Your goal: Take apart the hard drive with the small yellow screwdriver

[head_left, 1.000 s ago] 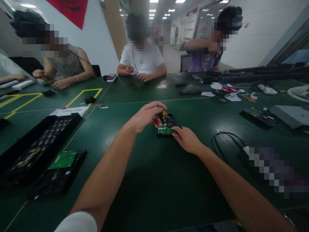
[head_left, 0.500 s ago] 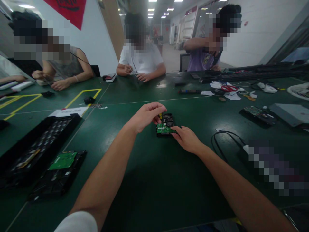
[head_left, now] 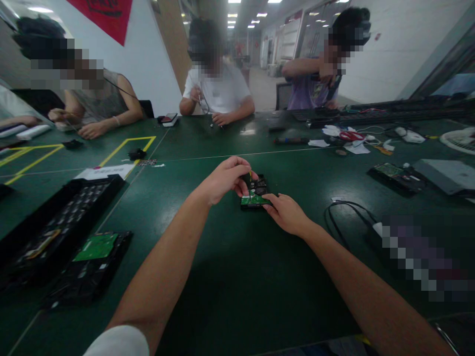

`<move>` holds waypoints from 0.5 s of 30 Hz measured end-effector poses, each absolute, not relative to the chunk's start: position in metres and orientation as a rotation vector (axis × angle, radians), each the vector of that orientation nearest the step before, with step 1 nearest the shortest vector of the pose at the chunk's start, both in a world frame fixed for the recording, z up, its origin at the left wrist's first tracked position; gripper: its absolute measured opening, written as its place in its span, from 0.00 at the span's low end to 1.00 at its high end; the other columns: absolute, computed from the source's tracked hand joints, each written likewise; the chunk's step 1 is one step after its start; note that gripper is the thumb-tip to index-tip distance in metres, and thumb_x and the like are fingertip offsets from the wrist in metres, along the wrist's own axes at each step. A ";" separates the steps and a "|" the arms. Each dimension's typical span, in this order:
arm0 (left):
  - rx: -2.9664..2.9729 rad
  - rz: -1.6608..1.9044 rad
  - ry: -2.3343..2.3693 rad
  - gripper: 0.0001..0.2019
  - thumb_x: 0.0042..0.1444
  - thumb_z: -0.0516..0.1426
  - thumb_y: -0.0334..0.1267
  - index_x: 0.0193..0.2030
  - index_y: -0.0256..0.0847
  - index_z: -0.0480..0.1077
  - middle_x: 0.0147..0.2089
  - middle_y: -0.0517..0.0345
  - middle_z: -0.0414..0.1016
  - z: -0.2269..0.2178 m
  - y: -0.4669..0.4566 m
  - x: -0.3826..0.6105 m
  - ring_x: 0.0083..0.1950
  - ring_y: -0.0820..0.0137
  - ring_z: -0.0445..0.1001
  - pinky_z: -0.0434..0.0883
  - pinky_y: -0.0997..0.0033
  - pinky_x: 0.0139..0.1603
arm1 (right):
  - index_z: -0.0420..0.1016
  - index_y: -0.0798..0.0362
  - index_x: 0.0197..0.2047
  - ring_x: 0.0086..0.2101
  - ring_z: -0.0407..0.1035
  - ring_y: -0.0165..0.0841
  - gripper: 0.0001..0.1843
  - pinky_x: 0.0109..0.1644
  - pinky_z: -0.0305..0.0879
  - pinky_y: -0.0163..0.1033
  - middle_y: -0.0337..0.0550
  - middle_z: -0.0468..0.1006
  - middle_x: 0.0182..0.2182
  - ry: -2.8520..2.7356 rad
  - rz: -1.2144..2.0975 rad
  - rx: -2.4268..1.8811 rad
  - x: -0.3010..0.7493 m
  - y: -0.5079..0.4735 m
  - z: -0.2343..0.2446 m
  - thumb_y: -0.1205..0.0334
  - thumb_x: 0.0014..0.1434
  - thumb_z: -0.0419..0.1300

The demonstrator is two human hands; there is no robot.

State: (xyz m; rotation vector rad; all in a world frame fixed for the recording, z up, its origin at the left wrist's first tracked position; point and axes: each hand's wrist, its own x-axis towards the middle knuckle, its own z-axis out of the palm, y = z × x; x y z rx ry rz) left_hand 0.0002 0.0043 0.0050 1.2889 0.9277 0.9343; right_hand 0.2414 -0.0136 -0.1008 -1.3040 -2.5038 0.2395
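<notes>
A small black hard drive [head_left: 261, 187] with a green circuit board [head_left: 257, 200] on its near half lies flat on the table ahead of me. My left hand [head_left: 233, 179] is closed in a pinch above it, around a slim screwdriver [head_left: 250, 175] with some yellow on it. The screwdriver's thin dark shaft points down at the board; I cannot tell whether its tip sits in a screw. From the right, my right hand [head_left: 285, 210] grips the drive's near corner, index finger on the board and thumb along the side.
At left, a long black tray [head_left: 79, 207] stands beside another black unit with a green board [head_left: 97, 247]. To the right are another drive [head_left: 395, 178], a grey metal box [head_left: 447, 173] and a looping black cable [head_left: 328, 217]. Several co-workers sit across the green table [head_left: 208, 316].
My left fingers have shifted slightly around the screwdriver, and its yellow part shows differently. My right hand stays put. The middle co-worker's hand with a thin tool has risen.
</notes>
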 end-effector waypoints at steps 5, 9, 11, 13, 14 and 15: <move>1.317 0.907 0.910 0.06 0.62 0.59 0.38 0.43 0.40 0.68 0.44 0.51 0.80 0.010 0.001 0.002 0.24 0.73 0.76 0.71 0.73 0.22 | 0.69 0.53 0.65 0.43 0.77 0.40 0.21 0.67 0.62 0.55 0.49 0.83 0.42 -2.509 0.227 -1.280 0.241 -0.013 -0.101 0.55 0.76 0.50; 1.353 0.900 0.952 0.06 0.63 0.57 0.37 0.43 0.38 0.73 0.39 0.54 0.77 0.012 0.001 0.002 0.23 0.75 0.74 0.69 0.76 0.21 | 0.69 0.52 0.65 0.44 0.77 0.40 0.21 0.67 0.62 0.55 0.48 0.83 0.43 -2.491 0.241 -1.276 0.242 -0.013 -0.102 0.54 0.76 0.50; 1.364 0.891 0.960 0.08 0.64 0.57 0.38 0.44 0.38 0.74 0.38 0.54 0.76 0.012 0.001 0.002 0.23 0.76 0.73 0.68 0.77 0.20 | 0.69 0.51 0.65 0.44 0.77 0.40 0.21 0.66 0.62 0.55 0.48 0.83 0.44 -2.490 0.242 -1.274 0.243 -0.013 -0.103 0.54 0.76 0.50; 1.360 0.879 0.951 0.09 0.64 0.57 0.39 0.46 0.38 0.74 0.41 0.53 0.78 0.012 0.001 0.001 0.23 0.76 0.74 0.68 0.77 0.19 | 0.69 0.51 0.65 0.45 0.77 0.40 0.21 0.67 0.62 0.55 0.48 0.83 0.44 -2.493 0.240 -1.275 0.243 -0.013 -0.103 0.54 0.76 0.50; 1.351 0.874 0.945 0.09 0.64 0.57 0.39 0.47 0.39 0.73 0.43 0.52 0.78 0.011 0.001 0.001 0.22 0.75 0.75 0.68 0.76 0.19 | 0.69 0.52 0.65 0.45 0.77 0.41 0.21 0.67 0.61 0.55 0.48 0.83 0.43 -2.495 0.238 -1.275 0.243 -0.013 -0.103 0.54 0.76 0.50; 1.338 0.872 0.937 0.09 0.64 0.57 0.39 0.48 0.39 0.72 0.44 0.51 0.79 0.011 0.001 0.001 0.22 0.74 0.75 0.68 0.75 0.18 | 0.69 0.52 0.65 0.45 0.77 0.41 0.21 0.67 0.61 0.55 0.48 0.83 0.43 -2.496 0.235 -1.275 0.243 -0.013 -0.103 0.54 0.76 0.50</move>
